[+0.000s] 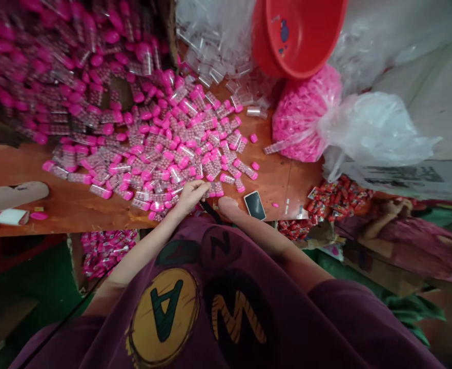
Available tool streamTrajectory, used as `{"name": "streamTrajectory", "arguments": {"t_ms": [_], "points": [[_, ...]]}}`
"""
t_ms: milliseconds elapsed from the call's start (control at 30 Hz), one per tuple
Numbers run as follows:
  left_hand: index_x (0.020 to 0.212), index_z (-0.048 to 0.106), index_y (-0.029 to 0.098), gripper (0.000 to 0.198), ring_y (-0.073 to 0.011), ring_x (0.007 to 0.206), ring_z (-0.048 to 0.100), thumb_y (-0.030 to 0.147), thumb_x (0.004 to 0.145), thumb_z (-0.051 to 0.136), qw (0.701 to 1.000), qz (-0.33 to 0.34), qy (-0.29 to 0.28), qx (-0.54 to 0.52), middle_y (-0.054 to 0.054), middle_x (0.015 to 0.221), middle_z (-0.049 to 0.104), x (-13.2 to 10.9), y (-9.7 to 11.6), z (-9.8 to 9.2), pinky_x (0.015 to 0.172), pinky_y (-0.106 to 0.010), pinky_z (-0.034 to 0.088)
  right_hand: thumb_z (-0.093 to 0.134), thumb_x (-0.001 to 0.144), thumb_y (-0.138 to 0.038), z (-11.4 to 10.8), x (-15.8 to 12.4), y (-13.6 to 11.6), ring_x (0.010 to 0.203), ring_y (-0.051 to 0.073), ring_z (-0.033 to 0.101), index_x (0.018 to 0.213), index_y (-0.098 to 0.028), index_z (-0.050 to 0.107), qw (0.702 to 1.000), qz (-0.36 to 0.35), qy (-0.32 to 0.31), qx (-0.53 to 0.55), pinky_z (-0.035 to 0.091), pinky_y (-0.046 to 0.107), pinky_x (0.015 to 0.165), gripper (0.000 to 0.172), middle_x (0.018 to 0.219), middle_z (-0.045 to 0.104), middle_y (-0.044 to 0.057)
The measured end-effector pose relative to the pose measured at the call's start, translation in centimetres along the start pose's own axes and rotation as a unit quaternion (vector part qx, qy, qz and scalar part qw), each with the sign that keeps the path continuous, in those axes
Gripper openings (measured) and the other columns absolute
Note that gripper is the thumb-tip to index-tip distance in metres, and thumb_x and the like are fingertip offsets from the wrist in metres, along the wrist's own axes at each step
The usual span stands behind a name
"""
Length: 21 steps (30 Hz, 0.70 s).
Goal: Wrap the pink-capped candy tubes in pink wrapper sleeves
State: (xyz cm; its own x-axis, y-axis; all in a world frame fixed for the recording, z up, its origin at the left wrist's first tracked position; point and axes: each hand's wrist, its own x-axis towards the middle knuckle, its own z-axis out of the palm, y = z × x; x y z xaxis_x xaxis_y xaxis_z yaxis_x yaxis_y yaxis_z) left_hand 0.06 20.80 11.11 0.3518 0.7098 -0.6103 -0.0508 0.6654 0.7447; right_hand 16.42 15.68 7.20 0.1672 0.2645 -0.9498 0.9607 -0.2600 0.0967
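Note:
My left hand [193, 196] is closed at the near edge of a wide heap of clear plastic bottles [172, 154] with pink caps and small pinkish beads inside. Its fingertips touch or nearly touch the closest bottles, and whatever they hold is hidden. Close beside it, my right hand [229, 207] is blurred at the table's front edge, its fingers not readable. A phone [254, 205] with a dark screen lies just right of that hand. Some loose pink caps [253, 138] are scattered on the wooden table [274, 179].
Behind the heap are empty clear tubes [214, 66], a red bucket [306, 41] and a tied bag of pink pieces [306, 113]. Red wrapped packets [335, 200] lie at right near a co-worker's hands [397, 207]. Another person's arm [14, 199] rests at left, above a box of pink packets [105, 251].

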Motion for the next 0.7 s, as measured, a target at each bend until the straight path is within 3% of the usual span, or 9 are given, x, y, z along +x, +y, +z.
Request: {"name": "streamTrajectory", "arguments": {"t_ms": [133,233,300,433,533,600,667,700], "points": [[0.063,0.067,0.018,0.039,-0.0103,0.056,0.054,0.050,0.083,0.075,0.997,0.019,0.054,-0.061,-0.001,0.062,0.064,0.0,1.2,-1.7,0.057,-0.024,0.041,0.070,0.101,-0.042,-2.3,-1.2,0.7,0.120,0.025,0.070,0.137,-0.016,0.065,0.998,-0.018,-0.010,-0.059,0.062,0.046,0.101,0.044,0.138,0.067,0.012],[0.064,0.067,0.017,0.036,-0.0094,0.054,0.049,0.049,0.076,0.078,0.986,0.044,0.119,-0.108,0.001,0.059,0.061,0.1,2.1,-4.7,0.056,-0.024,0.038,0.069,0.102,-0.042,-5.0,-1.9,1.1,0.119,0.024,0.070,0.137,-0.018,0.064,0.992,-0.024,0.016,-0.123,0.062,0.047,0.101,0.043,0.138,0.067,0.011],[0.064,0.067,0.017,0.032,-0.0090,0.052,0.045,0.046,0.073,0.078,0.975,0.072,0.171,-0.125,0.003,0.057,0.057,0.4,2.5,-7.4,0.054,-0.024,0.035,0.067,0.103,-0.042,-7.2,-2.0,1.0,0.118,0.024,0.071,0.135,-0.017,0.065,0.985,-0.018,0.059,-0.161,0.062,0.046,0.101,0.040,0.135,0.069,0.011],[0.070,0.069,0.017,0.026,-0.0090,0.056,0.045,0.042,0.072,0.077,0.940,0.129,0.268,-0.168,0.004,0.060,0.058,1.1,2.9,-13.1,0.057,-0.024,0.034,0.032,0.112,-0.030,-11.1,-2.5,-0.7,0.125,0.037,0.072,0.143,-0.001,0.058,0.957,-0.010,0.194,-0.217,0.059,0.048,0.100,0.049,0.131,0.067,0.030],[0.075,0.072,0.017,0.024,-0.0093,0.061,0.048,0.039,0.069,0.079,0.912,0.158,0.319,-0.203,0.004,0.065,0.060,1.8,2.9,-16.4,0.062,-0.024,0.038,0.035,0.110,-0.034,-13.9,-2.4,-4.0,0.120,0.040,0.074,0.144,-0.006,0.059,0.933,-0.056,0.299,-0.191,0.060,0.048,0.091,0.050,0.136,0.066,0.031],[0.080,0.074,0.017,0.026,-0.0098,0.061,0.050,0.040,0.070,0.080,0.899,0.163,0.338,-0.225,0.004,0.067,0.062,2.4,3.0,-17.9,0.062,-0.024,0.039,0.039,0.108,-0.034,-16.1,-1.5,-7.8,0.110,0.036,0.077,0.133,-0.010,0.068,0.911,-0.163,0.367,-0.097,0.060,0.045,0.089,0.045,0.130,0.072,0.027],[0.082,0.074,0.017,0.026,-0.0103,0.061,0.052,0.041,0.071,0.079,0.890,0.163,0.350,-0.243,0.003,0.069,0.063,2.8,3.0,-18.9,0.061,-0.024,0.041,0.044,0.103,-0.029,-18.7,0.0,-12.9,0.101,0.032,0.077,0.115,-0.012,0.076,0.862,-0.305,0.404,0.023,0.059,0.042,0.093,0.038,0.113,0.079,0.022],[0.082,0.074,0.017,0.025,-0.0105,0.061,0.053,0.040,0.072,0.079,0.887,0.163,0.355,-0.249,0.002,0.071,0.065,2.9,3.0,-19.2,0.061,-0.024,0.042,0.044,0.103,-0.028,-20.0,1.0,-15.8,0.099,0.029,0.076,0.111,-0.015,0.077,0.846,-0.340,0.409,0.038,0.059,0.040,0.095,0.037,0.108,0.081,0.017]]}}
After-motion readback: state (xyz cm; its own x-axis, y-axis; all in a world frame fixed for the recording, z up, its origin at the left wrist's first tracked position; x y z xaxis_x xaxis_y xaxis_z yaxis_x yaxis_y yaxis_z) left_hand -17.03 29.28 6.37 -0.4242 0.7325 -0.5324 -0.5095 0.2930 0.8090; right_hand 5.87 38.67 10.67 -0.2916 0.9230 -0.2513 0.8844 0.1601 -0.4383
